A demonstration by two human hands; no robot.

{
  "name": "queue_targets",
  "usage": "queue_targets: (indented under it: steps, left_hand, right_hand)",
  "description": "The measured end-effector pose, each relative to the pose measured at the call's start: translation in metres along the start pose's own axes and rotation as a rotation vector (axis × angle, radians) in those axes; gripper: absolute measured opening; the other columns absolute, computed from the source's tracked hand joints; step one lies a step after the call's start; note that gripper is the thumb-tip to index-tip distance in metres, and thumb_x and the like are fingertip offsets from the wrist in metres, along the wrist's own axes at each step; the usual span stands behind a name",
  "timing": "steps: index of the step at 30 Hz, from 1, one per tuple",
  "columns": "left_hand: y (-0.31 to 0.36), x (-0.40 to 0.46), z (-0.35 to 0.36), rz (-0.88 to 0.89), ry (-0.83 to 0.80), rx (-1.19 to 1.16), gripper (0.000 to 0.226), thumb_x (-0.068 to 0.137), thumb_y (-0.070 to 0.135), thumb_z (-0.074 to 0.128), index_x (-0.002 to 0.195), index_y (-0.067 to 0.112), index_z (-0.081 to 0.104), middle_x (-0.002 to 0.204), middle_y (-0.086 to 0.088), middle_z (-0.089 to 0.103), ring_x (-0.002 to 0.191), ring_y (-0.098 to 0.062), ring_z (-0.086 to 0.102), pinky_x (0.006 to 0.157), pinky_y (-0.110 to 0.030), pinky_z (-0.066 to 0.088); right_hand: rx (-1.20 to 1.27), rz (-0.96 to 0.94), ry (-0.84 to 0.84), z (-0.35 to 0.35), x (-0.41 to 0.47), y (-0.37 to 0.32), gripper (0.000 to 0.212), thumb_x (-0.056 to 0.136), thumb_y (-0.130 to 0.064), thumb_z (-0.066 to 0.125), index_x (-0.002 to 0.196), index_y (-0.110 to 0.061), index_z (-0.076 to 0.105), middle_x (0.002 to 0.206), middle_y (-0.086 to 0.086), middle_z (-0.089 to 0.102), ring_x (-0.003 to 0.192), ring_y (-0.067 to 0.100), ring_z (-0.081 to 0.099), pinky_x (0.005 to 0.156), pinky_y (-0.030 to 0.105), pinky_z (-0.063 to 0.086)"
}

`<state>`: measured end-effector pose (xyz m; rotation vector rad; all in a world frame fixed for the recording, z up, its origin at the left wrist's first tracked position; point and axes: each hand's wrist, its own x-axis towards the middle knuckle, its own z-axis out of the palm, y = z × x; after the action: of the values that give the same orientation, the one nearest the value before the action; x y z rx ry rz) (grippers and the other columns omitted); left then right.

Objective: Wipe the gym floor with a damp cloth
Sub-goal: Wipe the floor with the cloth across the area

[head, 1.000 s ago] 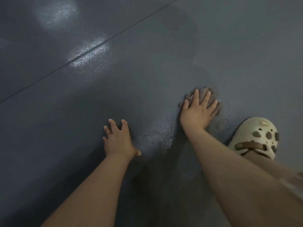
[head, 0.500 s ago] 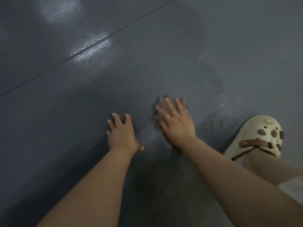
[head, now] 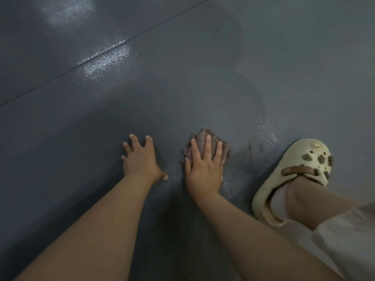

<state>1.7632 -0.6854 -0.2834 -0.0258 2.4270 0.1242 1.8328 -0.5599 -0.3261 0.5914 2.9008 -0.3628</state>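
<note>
- 2 hands: right hand [head: 204,169] presses flat on cloth [head: 205,138], swung back rightward from beside the left.
- Left hand [head: 140,161], splayed empty, braces on floor [head: 182,78]; another pass finished.

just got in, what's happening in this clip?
A person is crouched on a grey gym floor, wiping it by hand. The right hand presses a crumpled brownish cloth flat against the floor. The left hand is spread on the floor beside it as a brace. Wet sheen shows around the cloth, near a cream clog.
</note>
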Motion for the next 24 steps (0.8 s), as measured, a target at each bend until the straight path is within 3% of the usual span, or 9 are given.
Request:
queue_targets:
  steps: [4,7,12,20,24]
  left_hand:
    - [0.000,-0.001,0.001,0.002,0.012,0.007,0.126,0.061,0.041,0.087,0.151,0.017,0.002,0.156,-0.019,-0.012,0.144,-0.042,-0.002,0.113,-0.052,0.021]
    - [-0.004,-0.003,0.000,0.010,0.005,0.024,0.125,0.064,0.045,0.084,0.151,0.020,-0.001,0.156,-0.017,-0.014,0.144,-0.040,-0.004,0.114,-0.050,0.020]
    - [0.002,-0.038,0.005,0.033,-0.006,-0.003,0.105,0.079,0.048,0.071,0.152,0.025,-0.001,0.159,-0.010,-0.010,0.146,-0.031,-0.001,0.115,-0.049,0.019]
    - [0.021,-0.141,-0.021,0.107,0.076,-0.078,0.096,0.084,0.046,0.066,0.152,0.025,0.002,0.160,-0.007,-0.002,0.147,-0.029,0.001,0.117,-0.045,0.015]
    - [0.023,-0.194,-0.035,0.143,0.159,-0.105,0.094,0.085,0.043,0.066,0.152,0.025,0.004,0.160,-0.006,0.001,0.147,-0.029,0.003,0.117,-0.043,0.016]
  right_hand:
    - [-0.054,-0.218,-0.047,0.004,-0.015,0.010,0.053,0.084,-0.046,0.038,0.131,-0.028,0.056,0.142,0.011,0.047,0.130,0.046,0.038,0.110,0.051,0.018]
    - [-0.113,-0.324,-0.097,-0.008,-0.009,0.024,0.055,0.085,-0.050,0.035,0.131,-0.029,0.056,0.143,0.010,0.047,0.130,0.045,0.040,0.107,0.057,0.031]
    - [-0.103,-0.280,-0.347,-0.045,-0.015,0.012,0.057,0.097,-0.051,0.031,0.150,-0.038,0.013,0.160,0.000,-0.005,0.144,0.037,-0.012,0.112,0.057,-0.008]
    - [-0.087,-0.304,-0.286,-0.131,-0.060,0.001,0.042,0.099,-0.038,0.035,0.137,-0.022,0.043,0.159,0.006,0.012,0.145,0.034,0.004,0.117,0.047,0.003]
    - [-0.077,-0.280,-0.237,-0.162,-0.092,-0.001,0.048,0.100,-0.038,0.033,0.144,-0.020,0.035,0.157,0.007,0.016,0.144,0.032,0.009,0.116,0.044,0.006]
